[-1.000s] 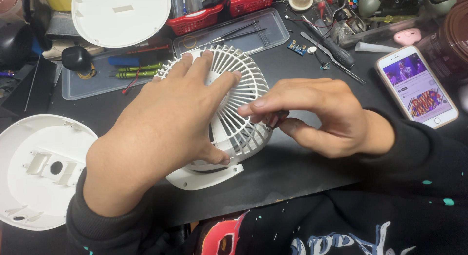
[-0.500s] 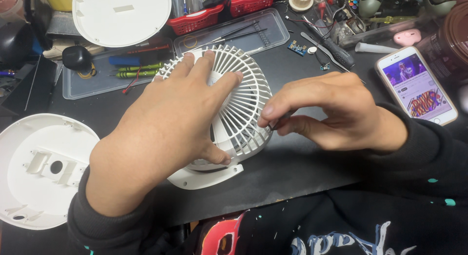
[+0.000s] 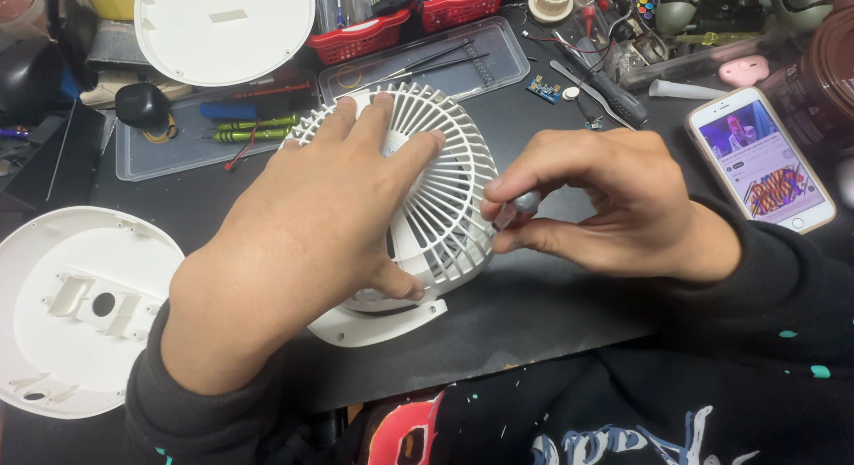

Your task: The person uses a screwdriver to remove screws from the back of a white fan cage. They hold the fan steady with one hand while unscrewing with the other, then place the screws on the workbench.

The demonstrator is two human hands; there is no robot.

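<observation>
Fan [image 3: 440, 194], small, white, ribbed grille, sat mid-mat on its base, tilted. Left hand [image 3: 307, 238] lay spread across the grille, fingers flat, thumb hooked under the lower rim; most of the housing was hidden beneath it. Right hand [image 3: 614, 203], at 3 o'clock of the fan, pinched a small grey tool tip [image 3: 518, 207] between thumb and forefinger against the grille edge; its shaft was hidden. White round shell [image 3: 76, 309] lay at 9 o'clock, cut off by the frame. Phone [image 3: 763, 158] lay at 2 o'clock, screen lit.
</observation>
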